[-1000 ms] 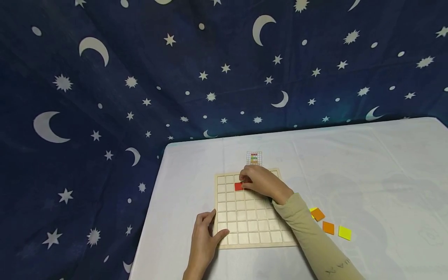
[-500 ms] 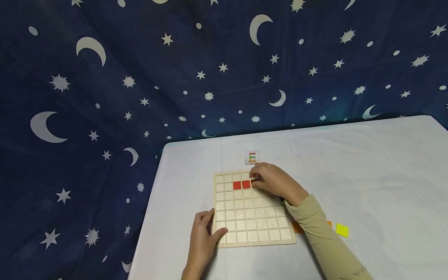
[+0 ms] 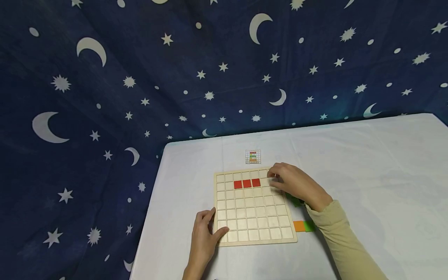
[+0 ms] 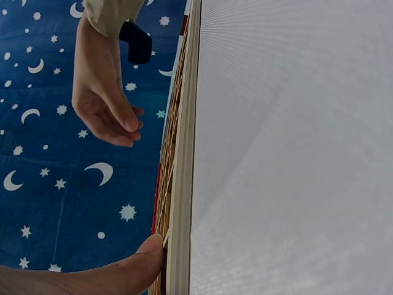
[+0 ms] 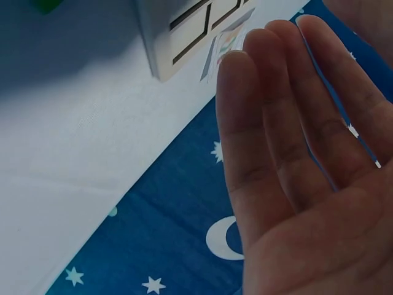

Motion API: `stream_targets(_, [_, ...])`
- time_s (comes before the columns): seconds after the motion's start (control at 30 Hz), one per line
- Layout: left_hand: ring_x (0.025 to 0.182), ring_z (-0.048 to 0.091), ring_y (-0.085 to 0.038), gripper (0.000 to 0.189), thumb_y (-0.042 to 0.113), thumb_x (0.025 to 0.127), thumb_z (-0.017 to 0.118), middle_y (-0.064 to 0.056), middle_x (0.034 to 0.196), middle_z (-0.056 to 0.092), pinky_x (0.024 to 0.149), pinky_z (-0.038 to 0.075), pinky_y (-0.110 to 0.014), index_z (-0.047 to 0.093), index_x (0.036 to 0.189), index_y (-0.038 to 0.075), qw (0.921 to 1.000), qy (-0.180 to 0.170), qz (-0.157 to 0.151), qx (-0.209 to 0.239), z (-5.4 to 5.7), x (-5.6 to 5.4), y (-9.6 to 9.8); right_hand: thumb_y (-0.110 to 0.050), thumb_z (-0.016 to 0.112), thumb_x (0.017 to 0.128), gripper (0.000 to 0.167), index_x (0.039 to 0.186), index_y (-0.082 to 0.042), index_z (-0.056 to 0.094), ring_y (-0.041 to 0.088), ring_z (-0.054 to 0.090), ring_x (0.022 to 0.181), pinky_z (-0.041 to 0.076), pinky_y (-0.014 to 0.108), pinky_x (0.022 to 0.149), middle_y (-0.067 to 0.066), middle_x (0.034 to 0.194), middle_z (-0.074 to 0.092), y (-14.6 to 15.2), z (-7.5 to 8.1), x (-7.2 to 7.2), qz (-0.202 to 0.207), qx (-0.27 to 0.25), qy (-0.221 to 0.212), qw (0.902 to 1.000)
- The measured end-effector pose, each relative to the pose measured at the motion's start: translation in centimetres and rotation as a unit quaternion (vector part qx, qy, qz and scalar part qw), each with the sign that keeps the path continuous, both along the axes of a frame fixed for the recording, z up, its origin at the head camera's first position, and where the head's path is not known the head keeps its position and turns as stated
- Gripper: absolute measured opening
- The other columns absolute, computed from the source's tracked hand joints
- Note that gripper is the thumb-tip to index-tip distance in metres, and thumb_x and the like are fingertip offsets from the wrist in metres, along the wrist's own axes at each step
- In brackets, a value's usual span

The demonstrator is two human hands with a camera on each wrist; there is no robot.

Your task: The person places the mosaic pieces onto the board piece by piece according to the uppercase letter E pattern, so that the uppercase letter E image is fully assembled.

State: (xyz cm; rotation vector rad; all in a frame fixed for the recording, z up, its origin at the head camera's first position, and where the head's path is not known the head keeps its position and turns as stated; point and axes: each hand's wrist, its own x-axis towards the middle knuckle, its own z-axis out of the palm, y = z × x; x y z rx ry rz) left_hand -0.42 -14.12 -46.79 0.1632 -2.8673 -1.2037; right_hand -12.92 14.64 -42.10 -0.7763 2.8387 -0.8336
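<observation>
A wooden grid board [image 3: 251,202] lies on the white table. Three red square tiles [image 3: 247,183] sit side by side in its second row from the far edge. My left hand [image 3: 203,237] holds the board by its near left corner, thumb over the frame and curled fingers along the left side; the left wrist view shows the thumb [image 4: 144,261] on the board's edge. Over the board's far right part hovers my right hand [image 3: 297,184], fingers loosely bent and nothing between them. The right wrist view shows its bare palm and fingers [image 5: 279,117].
Beyond the board lies a small printed pattern card [image 3: 252,156]. An orange tile [image 3: 299,226] and a light green tile [image 3: 308,226] lie off its right edge. Darker green tiles [image 3: 293,200] are partly under my right wrist. A blue star-patterned cloth [image 3: 175,70] hangs behind the table.
My right hand has moved right along the row, uncovering the red tiles one after another, and now holds none. My left hand has stayed at the board's corner.
</observation>
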Motion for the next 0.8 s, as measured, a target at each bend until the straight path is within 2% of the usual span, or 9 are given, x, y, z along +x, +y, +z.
stream_targets(0.4, [0.092, 0.049, -0.014, 0.072, 0.018, 0.071, 0.087, -0.012, 0.117, 0.056, 0.073, 0.047, -0.023, 0.058, 0.131, -0.008, 1.0, -0.002, 0.004, -0.002, 0.0, 0.0, 0.0, -0.011, 0.077, 0.086, 0.016, 0.1, -0.004, 0.073, 0.021, 0.062, 0.086, 0.053, 0.04, 0.079, 0.005, 0.097, 0.068, 2.7, 0.6, 1.2, 0.0, 0.026, 0.006, 0.9996])
stream_targets(0.8, [0.092, 0.049, -0.013, 0.072, 0.019, 0.071, 0.087, -0.011, 0.118, 0.055, 0.073, 0.047, -0.022, 0.058, 0.132, -0.007, 1.0, -0.007, 0.005, 0.001, 0.0, 0.1, 0.0, -0.014, 0.08, 0.083, 0.02, 0.1, -0.005, 0.074, 0.018, 0.061, 0.088, 0.054, 0.041, 0.082, 0.003, 0.099, 0.069, 5.2, 0.4, 2.8, -0.011, 0.048, -0.017, 0.9986])
